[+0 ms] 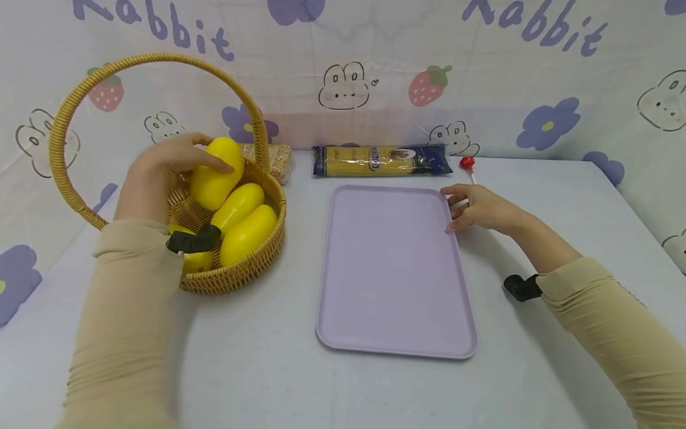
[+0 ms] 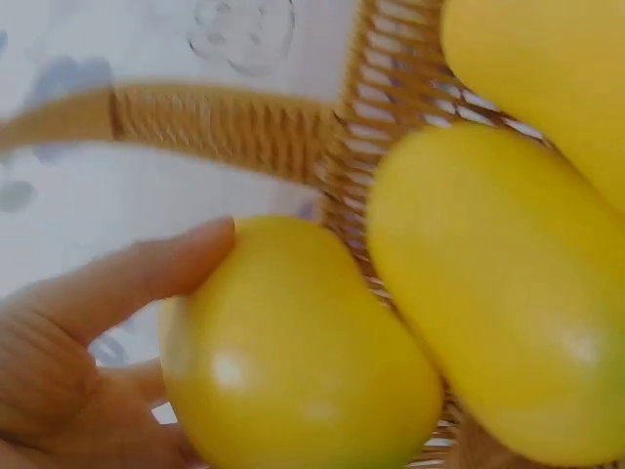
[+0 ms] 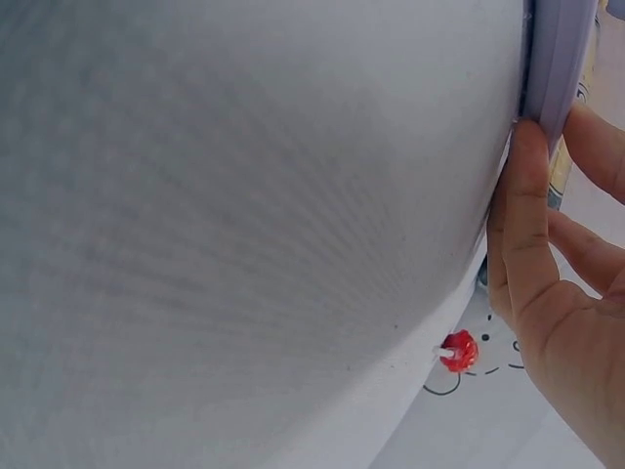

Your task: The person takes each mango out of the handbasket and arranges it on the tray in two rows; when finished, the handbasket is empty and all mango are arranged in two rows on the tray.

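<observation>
My left hand (image 1: 174,156) grips a yellow mango (image 1: 218,176) over the back of the wicker basket (image 1: 236,280), its thumb laid along the fruit. Several other mangoes (image 1: 250,235) lie inside; in the left wrist view one mango (image 2: 498,293) sits right beside the held one. At the far right corner of a flat lilac tray (image 1: 393,268), my right hand (image 1: 482,208) pinches the rim. The right wrist view has the tray's edge (image 3: 562,59) between the digits of that hand (image 3: 557,283). No object lies on the tray.
A yellow and blue spaghetti packet (image 1: 380,161) lies behind the tray, with a red lollipop (image 1: 467,163) to its right. A bag of pale grains (image 1: 280,159) stands behind the basket. The tall basket handle (image 1: 155,58) arches above my left hand. Behind everything hangs a printed cloth (image 1: 375,53).
</observation>
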The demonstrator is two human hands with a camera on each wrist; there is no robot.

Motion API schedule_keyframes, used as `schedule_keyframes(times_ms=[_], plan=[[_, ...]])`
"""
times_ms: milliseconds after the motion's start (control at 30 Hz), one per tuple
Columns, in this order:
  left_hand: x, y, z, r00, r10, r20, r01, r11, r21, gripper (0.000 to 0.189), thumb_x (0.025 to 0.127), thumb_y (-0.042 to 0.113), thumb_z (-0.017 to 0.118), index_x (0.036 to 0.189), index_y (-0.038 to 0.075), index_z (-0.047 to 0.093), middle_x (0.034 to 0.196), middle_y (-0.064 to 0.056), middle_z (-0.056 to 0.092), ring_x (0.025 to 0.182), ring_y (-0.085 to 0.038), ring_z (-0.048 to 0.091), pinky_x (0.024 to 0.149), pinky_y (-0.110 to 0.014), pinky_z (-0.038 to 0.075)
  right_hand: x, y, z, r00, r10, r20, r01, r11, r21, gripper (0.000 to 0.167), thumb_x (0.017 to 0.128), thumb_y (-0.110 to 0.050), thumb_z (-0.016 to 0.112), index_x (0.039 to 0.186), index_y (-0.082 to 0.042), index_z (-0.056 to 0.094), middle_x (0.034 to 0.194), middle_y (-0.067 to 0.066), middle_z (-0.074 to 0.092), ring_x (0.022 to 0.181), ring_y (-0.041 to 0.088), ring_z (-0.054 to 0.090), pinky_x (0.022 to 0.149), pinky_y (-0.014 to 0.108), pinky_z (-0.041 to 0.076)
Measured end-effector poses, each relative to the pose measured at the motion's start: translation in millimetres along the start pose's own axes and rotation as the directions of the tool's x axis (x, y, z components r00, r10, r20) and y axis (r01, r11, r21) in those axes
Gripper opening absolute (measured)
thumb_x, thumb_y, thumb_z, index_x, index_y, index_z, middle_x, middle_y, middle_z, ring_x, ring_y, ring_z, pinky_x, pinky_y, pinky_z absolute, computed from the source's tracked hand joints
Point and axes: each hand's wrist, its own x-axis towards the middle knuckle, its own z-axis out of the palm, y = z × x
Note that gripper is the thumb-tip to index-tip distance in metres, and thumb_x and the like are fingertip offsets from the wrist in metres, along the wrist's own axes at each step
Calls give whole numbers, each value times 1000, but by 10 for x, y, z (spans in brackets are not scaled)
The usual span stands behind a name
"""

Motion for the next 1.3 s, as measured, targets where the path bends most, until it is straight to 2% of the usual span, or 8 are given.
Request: schedule_keyframes(times_ms=[200,300,433,600,833,1033,1167,1300], plan=[[-194,177,109,994,75,81,-75,997,1,95,90,44,68,159,19,7,160,-18,23,138,-37,37,116,-54,39,11,-6,-15,1000,-4,-6,4,1000,-7,82,85,-4,70,153,0,26,148,29,37,124,40,47,109,57,43],[-274,290,214,983,129,131,-127,992,-22,91,91,42,68,158,18,11,158,-16,27,137,-35,39,115,-52,42,18,2,-22,1000,-4,-9,4,1000,-11,81,85,-5,69,153,0,26,147,29,37,124,41,47,109,59,42],[-362,477,380,963,205,173,-190,977,-99,80,93,35,66,155,16,19,150,-13,35,127,-29,47,109,-44,49,23,19,-21,1000,-1,-6,1,1000,-3,81,85,-5,69,153,-1,26,148,29,37,125,41,46,110,60,41],[-426,726,594,952,240,189,-215,966,-143,78,94,31,66,154,11,22,146,-13,39,122,-27,50,109,-43,49,13,29,-12,1000,-1,0,1,1000,8,81,85,-5,69,153,-1,26,149,29,36,126,41,45,111,60,40],[-350,1007,892,954,245,171,-206,955,-214,66,93,26,68,145,8,33,141,-12,42,125,-29,47,114,-46,44,2,25,-7,1000,-1,0,1,1000,9,81,85,-5,70,154,-1,25,149,29,35,126,41,45,111,60,40],[-251,1206,1130,935,312,171,-239,907,-348,57,92,21,67,140,12,37,138,-9,46,121,-27,51,110,-42,48,14,20,0,1000,-2,-7,2,1000,1,81,85,-5,70,154,-2,26,148,28,36,124,39,46,110,58,41],[-160,1287,1299,926,330,183,-239,889,-391,59,91,24,68,141,15,39,136,-8,48,119,-27,52,106,-43,50,13,22,0,1000,0,-8,0,1000,0,81,85,-6,70,154,-2,26,148,28,37,123,39,46,110,57,42],[-70,1306,1487,928,311,205,-209,891,-404,59,90,26,70,142,19,41,136,-9,47,118,-30,52,102,-47,51,5,20,-2,1000,-2,-8,2,1000,-2,81,86,-6,69,154,-2,25,146,28,38,124,39,46,109,58,42]])
